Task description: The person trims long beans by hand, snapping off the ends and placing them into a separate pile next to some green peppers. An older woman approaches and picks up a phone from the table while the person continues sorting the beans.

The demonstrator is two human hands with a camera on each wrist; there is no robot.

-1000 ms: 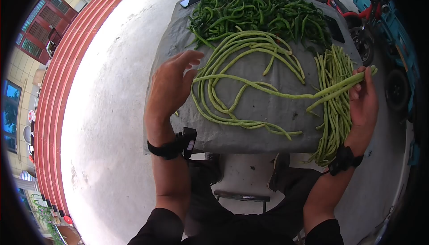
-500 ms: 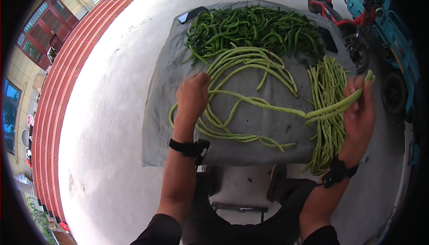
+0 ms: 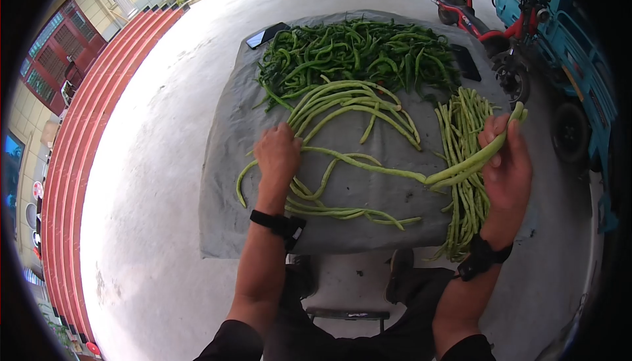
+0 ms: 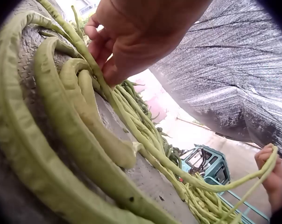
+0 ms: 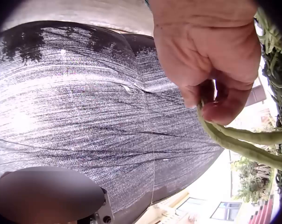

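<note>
My right hand (image 3: 508, 175) holds yard-long beans (image 3: 473, 161) near their ends, above a straight bundle of yard-long beans (image 3: 459, 219) at the grey cloth's right side. One held bean trails left across the cloth. At the left of the loose, curved yard-long beans (image 3: 342, 101), my left hand (image 3: 276, 153) has its fingers curled down on them. The left wrist view shows its fingertips (image 4: 110, 74) pinching a long bean (image 4: 127, 116). In the right wrist view, thumb and fingers close round two beans (image 5: 248, 149).
Green peppers (image 3: 355, 51) lie heaped along the back of the grey cloth (image 3: 227, 183). Phones rest at the heap's left (image 3: 267, 35) and right (image 3: 466, 62). Beyond the table's right side stand a red scooter (image 3: 484, 28) and a blue cargo vehicle (image 3: 579, 64).
My left hand has come down and right from beside the loose beans and now pinches one. The right hand keeps its beans over the bundle. The head view has shifted slightly.
</note>
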